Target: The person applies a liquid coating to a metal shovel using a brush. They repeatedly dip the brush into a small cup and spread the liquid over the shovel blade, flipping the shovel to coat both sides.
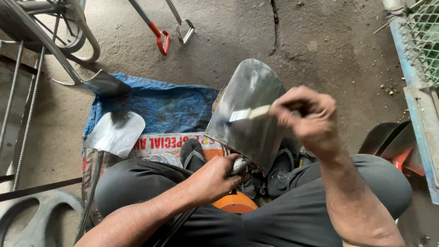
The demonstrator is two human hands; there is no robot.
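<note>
I sit on the floor with a grey metal shovel blade propped upright between my knees. My left hand grips the shovel's neck just below the blade. My right hand is closed on a paintbrush, whose silvery bristles touch the blade's face. The blade looks freshly coated in shiny grey. An orange round tin sits under my left hand, partly hidden by it.
A second silver shovel lies on a blue sack to my left, a third shovel above it. Red-handled tools lie further off. Dark shovel blades lean by a blue mesh frame on the right. A wheel stands top left.
</note>
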